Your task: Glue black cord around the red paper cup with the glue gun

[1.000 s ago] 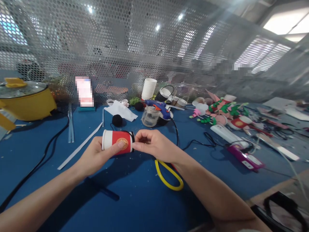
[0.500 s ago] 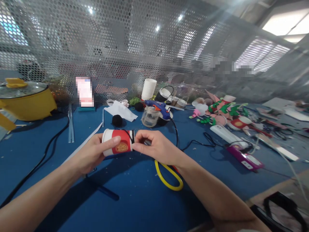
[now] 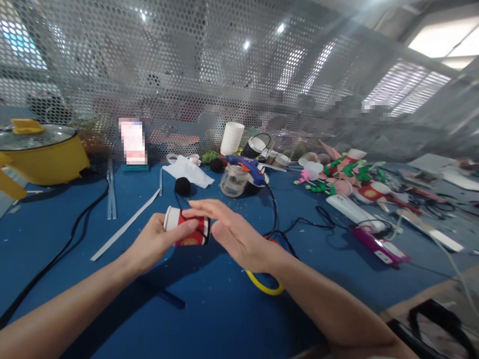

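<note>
My left hand is closed around a red and white paper cup lying on its side above the table, its rim toward the left. Black yarn wraps the cup's base end, and a strand crosses the red wall under my left thumb. That strand leads up to a black yarn ball on the table behind the cup. Stretched over the base end is my right hand, fingers straight and close together, fingertips by the strand on the cup's upper side. Whether they press on it I cannot tell.
Behind the cup stand a glass jar and a blue glue gun. Left are a yellow pot and a white paper strip. A purple power strip, cords, and a yellow loop lie to the right.
My right hand has gone from pinching at the cup's base to stretching its fingers over the cup. The cup has turned, its gold emblem now lower, and shifted slightly right and down.
</note>
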Available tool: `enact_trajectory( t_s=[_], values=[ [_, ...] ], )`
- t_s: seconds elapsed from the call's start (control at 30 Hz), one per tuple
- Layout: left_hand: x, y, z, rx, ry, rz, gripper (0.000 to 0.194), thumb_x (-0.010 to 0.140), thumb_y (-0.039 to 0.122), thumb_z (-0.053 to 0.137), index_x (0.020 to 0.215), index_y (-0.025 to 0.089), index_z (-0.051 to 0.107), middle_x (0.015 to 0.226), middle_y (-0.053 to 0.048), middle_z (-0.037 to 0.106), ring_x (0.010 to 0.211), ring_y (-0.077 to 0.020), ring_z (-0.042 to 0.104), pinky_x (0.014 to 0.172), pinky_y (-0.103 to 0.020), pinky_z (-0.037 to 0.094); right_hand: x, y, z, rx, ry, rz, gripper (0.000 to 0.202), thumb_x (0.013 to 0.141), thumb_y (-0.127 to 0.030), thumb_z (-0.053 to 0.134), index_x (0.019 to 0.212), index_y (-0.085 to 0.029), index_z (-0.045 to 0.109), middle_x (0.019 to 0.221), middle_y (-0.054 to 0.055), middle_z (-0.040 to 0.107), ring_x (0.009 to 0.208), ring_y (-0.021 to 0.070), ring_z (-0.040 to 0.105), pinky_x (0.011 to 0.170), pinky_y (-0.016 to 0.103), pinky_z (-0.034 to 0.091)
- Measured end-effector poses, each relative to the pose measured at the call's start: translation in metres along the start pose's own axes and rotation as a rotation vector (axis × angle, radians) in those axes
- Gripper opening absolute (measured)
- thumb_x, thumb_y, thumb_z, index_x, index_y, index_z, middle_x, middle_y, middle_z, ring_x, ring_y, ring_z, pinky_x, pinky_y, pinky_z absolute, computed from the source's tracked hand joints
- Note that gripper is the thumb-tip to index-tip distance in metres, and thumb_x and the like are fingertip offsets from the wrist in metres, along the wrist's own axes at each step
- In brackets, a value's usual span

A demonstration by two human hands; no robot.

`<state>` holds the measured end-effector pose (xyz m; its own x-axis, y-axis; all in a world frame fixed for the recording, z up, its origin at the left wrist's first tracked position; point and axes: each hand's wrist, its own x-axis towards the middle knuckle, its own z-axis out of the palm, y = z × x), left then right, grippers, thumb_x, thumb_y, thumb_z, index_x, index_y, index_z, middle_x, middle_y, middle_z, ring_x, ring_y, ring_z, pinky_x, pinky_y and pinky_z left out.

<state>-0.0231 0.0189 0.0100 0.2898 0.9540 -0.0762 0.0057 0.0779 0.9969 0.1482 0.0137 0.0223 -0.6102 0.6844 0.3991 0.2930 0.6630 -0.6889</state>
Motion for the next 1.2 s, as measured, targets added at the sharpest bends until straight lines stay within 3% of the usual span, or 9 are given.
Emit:
enact_trajectory(
  t_s=[0.13, 0.3, 0.47, 0.63, 0.7, 0.8, 0.9, 1.03, 1.2],
  values=[
    [0.0, -0.002, 0.003, -0.051, 0.024, -0.042, 0.011, 0.065, 0.027, 0.067, 0.065, 0.016, 0.068, 0.06, -0.001, 0.069, 0.055, -0.0126, 0.062, 0.058, -0.02, 0.049, 0.0, -0.002, -0.001, 0.135, 0.021, 0.086, 0.041, 0.09, -0.037, 0.02, 0.113, -0.018, 0.048, 0.121, 0.007, 0.05, 0.113, 0.0155, 0.043, 0.096, 0.033, 0.03],
    [-0.001, 0.006, 0.004, -0.037, 0.099, -0.093, 0.013, 0.063, 0.026, 0.068, 0.059, 0.014, 0.067, 0.053, -0.002, 0.067, 0.049, -0.0126, 0.06, 0.053, -0.02, 0.05, 0.001, 0.006, -0.02, -0.034, 0.318, 0.352, 0.024, 0.082, -0.034, 0.044, 0.093, -0.016, 0.056, 0.057, -0.002, 0.053, 0.054, 0.0102, 0.051, 0.057, 0.024, 0.043],
    [0.0, 0.007, 0.002, -0.044, 0.118, -0.096, 0.015, 0.063, 0.029, 0.068, 0.064, 0.014, 0.067, 0.059, -0.002, 0.069, 0.054, -0.0129, 0.062, 0.055, -0.02, 0.05, 0.0, 0.019, -0.048, -0.223, 0.297, 0.432, 0.042, 0.067, -0.024, 0.059, 0.108, -0.018, 0.051, 0.092, 0.005, 0.053, 0.054, 0.007, 0.051, 0.049, 0.022, 0.043],
    [0.001, 0.008, -0.001, 0.018, 0.141, -0.097, 0.019, 0.062, 0.033, 0.067, 0.059, 0.015, 0.065, 0.056, -0.001, 0.068, 0.051, -0.0141, 0.061, 0.053, -0.021, 0.049, 0.0, 0.029, -0.073, -0.09, 0.592, 0.457, 0.021, 0.067, -0.021, 0.056, 0.088, -0.014, 0.057, 0.072, 0.0, 0.052, 0.042, 0.0034, 0.041, 0.041, 0.02, 0.037],
    [0.002, 0.007, -0.002, 0.028, 0.143, -0.102, 0.019, 0.062, 0.034, 0.067, 0.06, 0.015, 0.066, 0.057, -0.002, 0.068, 0.052, -0.0141, 0.061, 0.053, -0.021, 0.048, -0.003, 0.027, -0.079, 0.057, 0.471, 0.399, 0.027, 0.065, -0.018, 0.058, 0.092, -0.015, 0.056, 0.079, 0.002, 0.056, 0.056, 0.0078, 0.052, 0.052, 0.022, 0.044],
    [0.003, 0.006, -0.003, 0.029, 0.152, -0.102, 0.02, 0.062, 0.035, 0.067, 0.063, 0.015, 0.066, 0.06, -0.003, 0.069, 0.052, -0.0147, 0.061, 0.053, -0.022, 0.048, -0.008, 0.02, -0.08, 0.296, -0.004, 0.29, 0.035, 0.066, -0.029, 0.061, 0.099, -0.017, 0.055, 0.097, 0.007, 0.059, 0.086, 0.0164, 0.057, 0.071, 0.029, 0.046],
    [0.003, 0.005, -0.004, 0.024, 0.159, -0.095, 0.021, 0.061, 0.035, 0.067, 0.063, 0.015, 0.066, 0.059, -0.002, 0.069, 0.051, -0.0142, 0.06, 0.052, -0.022, 0.048, -0.009, 0.015, -0.075, 0.117, -0.242, 0.387, 0.031, 0.074, -0.037, 0.052, 0.094, -0.015, 0.058, 0.088, 0.008, 0.063, 0.074, 0.0172, 0.06, 0.066, 0.031, 0.047],
    [0.004, 0.005, -0.005, 0.028, 0.141, -0.098, 0.021, 0.061, 0.035, 0.067, 0.063, 0.015, 0.066, 0.058, -0.002, 0.068, 0.051, -0.0138, 0.06, 0.051, -0.021, 0.046, -0.007, 0.013, -0.074, -0.427, 0.133, 0.521, 0.023, 0.078, -0.034, 0.048, 0.081, -0.015, 0.06, 0.075, 0.007, 0.063, 0.059, 0.0133, 0.059, 0.056, 0.025, 0.045],
    [0.003, 0.005, -0.005, -0.01, 0.12, -0.095, 0.019, 0.062, 0.034, 0.067, 0.063, 0.015, 0.067, 0.058, -0.001, 0.068, 0.051, -0.0118, 0.06, 0.052, -0.019, 0.046, -0.002, 0.02, -0.093, -0.362, 0.498, 0.534, 0.024, 0.077, -0.036, 0.05, 0.069, -0.015, 0.057, 0.06, 0.001, 0.059, 0.044, 0.008, 0.052, 0.046, 0.021, 0.043]
  ],
)
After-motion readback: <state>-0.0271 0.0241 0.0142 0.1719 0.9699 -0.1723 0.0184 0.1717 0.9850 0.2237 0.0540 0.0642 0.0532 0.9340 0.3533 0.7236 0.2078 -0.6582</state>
